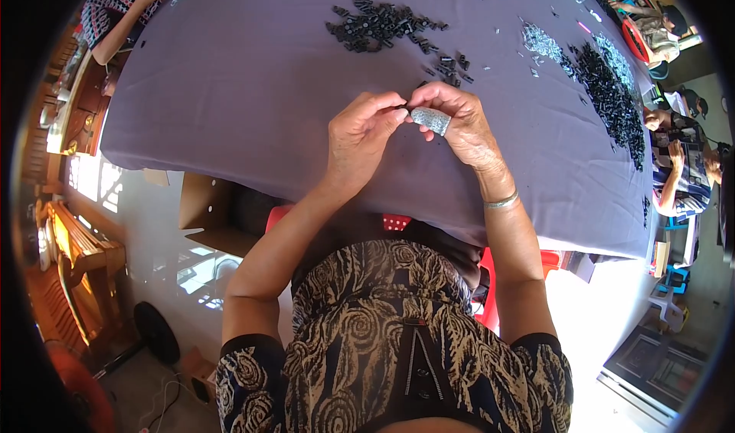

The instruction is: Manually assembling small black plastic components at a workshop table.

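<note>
Though creased toward the near edge, broad table (253, 65) under purple-grey cloth (191, 127), filling much of the upper view. Scattered on top: long heap of black pieces (612, 100) at the right, with pale silvery pieces (542, 41) just beside; another loose pile of black pieces (375, 26) beyond the hands, trailing off rightward toward a few strays (450, 69). Over the near part of the cloth, left hand (358, 132) and right hand (468, 127) raised close together, fingertips nearly meeting. Left hand closed in a pinch, thumb against forefinger; right hand likewise pinched from the opposite side, other fingers curled under. Around the right wrist, metal bangle (503, 202). Along the right thumb, apparently wrapped about it, silvery speckled cover (430, 120). Smallest of all, small dark piece (407, 114) held between the fingertips of both hands, above the cloth, well apart from the long heap; exact shape too small to tell.
</note>
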`<state>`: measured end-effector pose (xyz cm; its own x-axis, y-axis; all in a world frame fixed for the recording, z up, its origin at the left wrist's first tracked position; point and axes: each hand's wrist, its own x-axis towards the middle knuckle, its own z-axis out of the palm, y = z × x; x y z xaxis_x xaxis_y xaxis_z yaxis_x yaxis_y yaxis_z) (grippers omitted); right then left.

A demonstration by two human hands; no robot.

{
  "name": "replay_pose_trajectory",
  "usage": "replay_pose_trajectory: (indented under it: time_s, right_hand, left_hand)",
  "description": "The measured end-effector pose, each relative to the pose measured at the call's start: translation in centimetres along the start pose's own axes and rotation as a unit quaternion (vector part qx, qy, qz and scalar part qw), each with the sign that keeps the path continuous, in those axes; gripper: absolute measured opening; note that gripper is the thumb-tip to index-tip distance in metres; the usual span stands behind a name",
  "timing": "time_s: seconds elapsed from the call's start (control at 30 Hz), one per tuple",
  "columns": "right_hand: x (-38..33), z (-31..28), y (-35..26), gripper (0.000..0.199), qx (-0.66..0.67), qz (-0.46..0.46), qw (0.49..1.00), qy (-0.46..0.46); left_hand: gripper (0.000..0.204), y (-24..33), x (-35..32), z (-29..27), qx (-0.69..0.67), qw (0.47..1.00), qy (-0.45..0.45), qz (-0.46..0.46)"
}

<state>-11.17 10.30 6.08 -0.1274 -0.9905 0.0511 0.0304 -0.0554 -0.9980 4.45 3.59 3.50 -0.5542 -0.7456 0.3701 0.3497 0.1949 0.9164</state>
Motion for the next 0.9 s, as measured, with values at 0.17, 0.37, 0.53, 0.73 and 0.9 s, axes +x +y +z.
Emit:
replay_pose_trajectory:
  time_s: [0.17, 0.37, 0.53, 0.73, 0.9]
  right_hand:
    - [0.0, -0.2, 0.5, 0.011, 0.01, -0.021, 1.0, -0.006]
    - [0.0, -0.3, 0.7, 0.012, -0.027, -0.017, 0.999, 0.002]
    - [0.0, 0.0, 0.6, 0.013, -0.013, -0.052, 0.999, -0.001]
    - [0.1, 0.1, 0.8, 0.01, -0.045, -0.058, 0.997, -0.003]
    - [0.0, 0.0, 0.2, 0.01, -0.077, -0.056, 0.995, -0.008]
  left_hand:
    - [0.016, -0.1, 0.1, -0.2, -0.107, 0.987, 0.037, -0.112]
    - [0.015, -0.7, -0.2, 0.0, -0.139, 0.983, 0.028, -0.113]
    - [0.019, -0.8, -0.4, -0.1, -0.125, 0.985, 0.012, -0.118]
    - [0.023, -0.9, -0.2, -0.4, -0.062, 0.995, -0.006, -0.074]
    - [0.021, -0.6, -0.3, -0.1, 0.005, 0.999, -0.016, -0.042]
